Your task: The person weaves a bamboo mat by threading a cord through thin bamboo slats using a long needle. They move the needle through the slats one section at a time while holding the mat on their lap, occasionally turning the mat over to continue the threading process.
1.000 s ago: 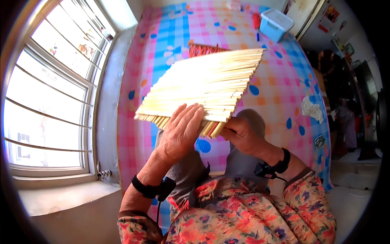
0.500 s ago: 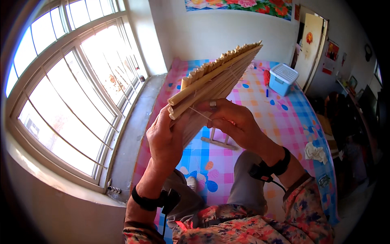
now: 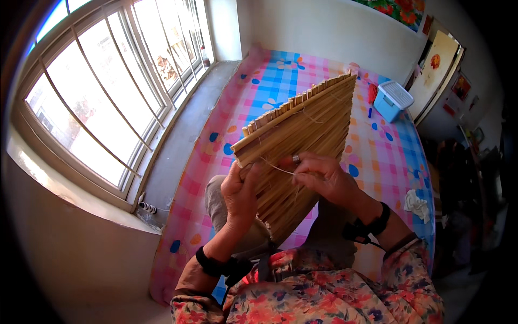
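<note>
A panel of straw-coloured stalks (image 3: pixel 324 121), laid side by side and bound with thin thread, slants up and away in front of me. My left hand (image 3: pixel 240 190) is closed on its near left edge, thumb against the stalks. From a spot beside that thumb a pale string (image 3: pixel 276 167) runs across the panel's face. My right hand (image 3: pixel 327 179), with a ring on one finger, pinches the string's other end over the middle of the panel. The panel's lower part comes down close to my lap; its underside is hidden.
Below lies a pink and blue checked sheet (image 3: pixel 259 86). On it at the far right stand a blue box with a pale lid (image 3: pixel 393 102) and, lower down, a crumpled white cloth (image 3: pixel 416 205). A barred window (image 3: pixel 97 102) with a grey sill (image 3: pixel 189 127) lines the left.
The panel has tipped so that more of its broad face shows, and it sits lower toward my lap. Both hands moved with it, the right still pinching the string. My view has shifted.
</note>
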{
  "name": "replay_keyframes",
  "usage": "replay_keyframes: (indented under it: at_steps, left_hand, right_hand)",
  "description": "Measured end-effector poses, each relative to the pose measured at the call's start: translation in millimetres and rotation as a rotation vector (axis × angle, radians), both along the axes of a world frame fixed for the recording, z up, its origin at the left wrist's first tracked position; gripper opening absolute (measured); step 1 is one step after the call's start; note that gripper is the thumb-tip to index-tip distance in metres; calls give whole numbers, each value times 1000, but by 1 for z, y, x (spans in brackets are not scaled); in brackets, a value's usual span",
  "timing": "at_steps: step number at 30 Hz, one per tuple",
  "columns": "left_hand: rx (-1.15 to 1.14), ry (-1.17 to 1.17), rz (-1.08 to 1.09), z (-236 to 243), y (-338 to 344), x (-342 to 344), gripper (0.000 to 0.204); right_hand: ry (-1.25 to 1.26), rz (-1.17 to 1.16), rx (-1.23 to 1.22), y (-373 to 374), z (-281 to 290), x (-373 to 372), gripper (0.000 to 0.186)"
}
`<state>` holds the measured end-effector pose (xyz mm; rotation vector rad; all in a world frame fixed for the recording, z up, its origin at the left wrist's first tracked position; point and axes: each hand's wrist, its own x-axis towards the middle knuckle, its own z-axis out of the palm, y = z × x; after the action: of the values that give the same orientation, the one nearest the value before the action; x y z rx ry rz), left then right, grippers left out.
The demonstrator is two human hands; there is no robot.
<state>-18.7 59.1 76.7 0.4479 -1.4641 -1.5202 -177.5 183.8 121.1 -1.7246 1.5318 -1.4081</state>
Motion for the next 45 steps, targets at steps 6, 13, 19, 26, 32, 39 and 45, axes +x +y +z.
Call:
replay_keyframes:
  at_steps: [6,13,19,26,32,39,45]
  left_hand:
    - [-45,-88,-40,-33,17,-13,19]
    - [-96,-295,-65,-56,20,-40,19]
    - [-382,-489,-99,-57,35,-30,45]
    - [-354,-670,-181,-9,31,13,27]
    - [39,-508,-392,12,46,13,16]
    - [358,-438,-541,-17,76,-7,27]
    - [552,-288,-468,-28,82,-19,21]
  right_hand:
    - [-187,-48,190,23,-34,-7,14]
    - [-298,-160,204,29,-43,-21,15]
    - [-341,-199,269,21,-53,-34,18]
    - [-534,-107,370,40,-45,-45,18]
    - [-684,-40,497,58,-55,-33,18]
    - [-638,-30,546,57,-58,-21,18]
    - [-579,-49,513,64,-62,-18,18]
